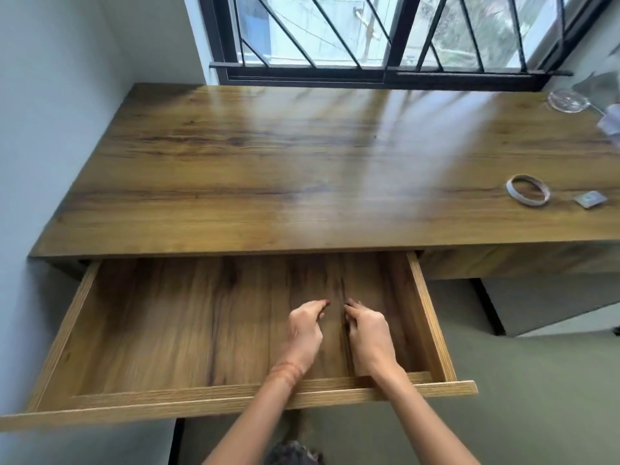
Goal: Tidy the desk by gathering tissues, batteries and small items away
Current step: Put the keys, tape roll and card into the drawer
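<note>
Your left grip (pixel 303 325) and right grip (pixel 367 330) sit curled over the drawer (pixel 167 330) floor (whether they pinch anything, I cannot tell). The tape ring (pixel 528 194), packet (pixel 589 199) and tissue (pixel 611 124) lie far right on the tabletop (pixel 268 162); keep the drawer open and sweep them in.

A wide brown wooden worktop (pixel 235 162) stands under a black-barred window (pixel 335 75). Its shallow wooden drawer (pixel 432 323) is pulled out. The left hand (pixel 303 325) and the right hand (pixel 369 333) reach inside it, close together, with the fingers curled. Whether they hold something is not clear. Near the worktop's right end lies a white tape ring (pixel 528 194), and just beside it a small grey square packet (pixel 589 199).
</note>
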The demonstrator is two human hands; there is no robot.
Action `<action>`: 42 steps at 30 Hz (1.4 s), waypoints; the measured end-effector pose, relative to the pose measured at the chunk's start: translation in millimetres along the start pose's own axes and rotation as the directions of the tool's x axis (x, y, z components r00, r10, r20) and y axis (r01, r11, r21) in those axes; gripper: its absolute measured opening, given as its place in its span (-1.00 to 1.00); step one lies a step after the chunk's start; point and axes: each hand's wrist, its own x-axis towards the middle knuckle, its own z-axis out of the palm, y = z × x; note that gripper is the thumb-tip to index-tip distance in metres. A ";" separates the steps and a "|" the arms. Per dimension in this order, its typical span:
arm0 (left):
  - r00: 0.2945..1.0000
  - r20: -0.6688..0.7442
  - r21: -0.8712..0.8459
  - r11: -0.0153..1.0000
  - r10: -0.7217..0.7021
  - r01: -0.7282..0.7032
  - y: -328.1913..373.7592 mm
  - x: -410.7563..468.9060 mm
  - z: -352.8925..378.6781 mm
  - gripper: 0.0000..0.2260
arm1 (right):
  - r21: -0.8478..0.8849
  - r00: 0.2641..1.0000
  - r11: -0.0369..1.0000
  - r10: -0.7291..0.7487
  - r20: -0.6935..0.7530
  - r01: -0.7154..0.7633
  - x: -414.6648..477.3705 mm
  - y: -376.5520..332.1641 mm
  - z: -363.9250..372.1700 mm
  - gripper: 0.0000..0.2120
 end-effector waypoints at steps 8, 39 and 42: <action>0.980 0.191 0.087 0.996 -0.050 0.034 -4.2 13.9 17.5 -0.67 | -0.125 0.992 0.992 0.025 0.124 -0.009 12.6 4.7 0.6 -0.75; 0.841 -0.014 0.077 0.839 0.540 -0.538 183.0 116.6 55.2 -0.64 | -0.085 0.850 0.986 -0.169 -0.499 0.146 96.5 73.3 -159.6 -0.68; 0.855 0.023 0.108 0.848 0.519 -0.518 226.1 129.2 89.9 -0.59 | -0.059 0.861 0.996 -0.081 -0.502 0.059 117.1 123.9 -202.0 -0.63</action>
